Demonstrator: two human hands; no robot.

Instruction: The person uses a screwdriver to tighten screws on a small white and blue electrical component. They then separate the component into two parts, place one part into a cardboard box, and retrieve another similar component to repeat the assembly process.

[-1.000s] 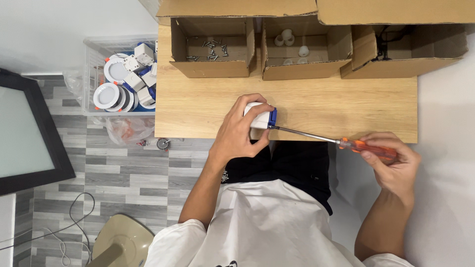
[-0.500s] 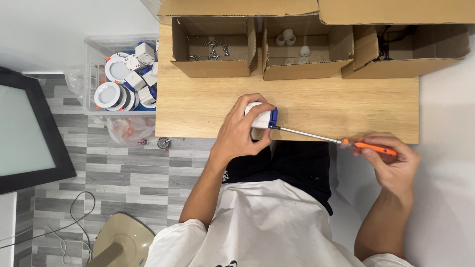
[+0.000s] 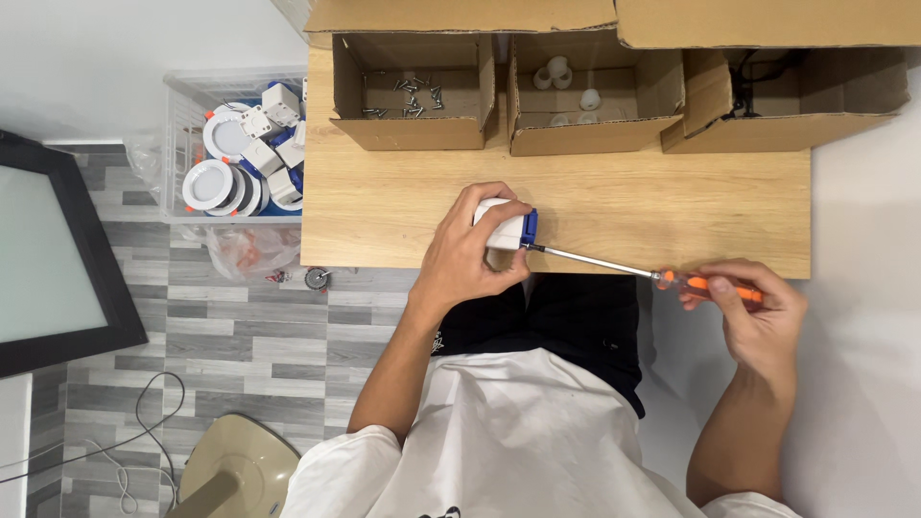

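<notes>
Left hand (image 3: 470, 259) is wrapped around a small white plastic box with a blue end (image 3: 508, 228), mid-frame at the wooden table's (image 3: 672, 206) near edge. Right hand (image 3: 753, 307) pinches an orange-handled screwdriver (image 3: 662, 278), its tip at the blue end. Looks mid-job to me; plenty of loose screws in the upper-left cardboard box (image 3: 408, 120).

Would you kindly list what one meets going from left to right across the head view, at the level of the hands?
Dark-framed panel → clear plastic bag → left hand → white and blue box → screwdriver shaft → orange screwdriver handle → right hand.
</notes>
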